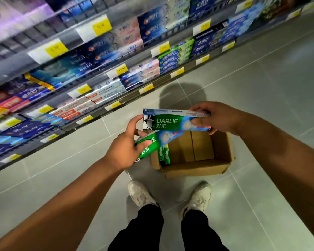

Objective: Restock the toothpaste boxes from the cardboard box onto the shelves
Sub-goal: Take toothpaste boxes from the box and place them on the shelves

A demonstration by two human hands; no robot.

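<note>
Your left grip point(124, 147) is clenched round the lower toothpaste box point(159, 140), whose long axis slants up and to the right from it. Just beyond, your right grip point(219, 117) pinches the right end of the upper toothpaste box point(172, 122), which lies level, left to right, logo facing you. Beneath both grips sits the cardboard box point(194, 168); the shelves point(98, 84) stand to their left.
</note>
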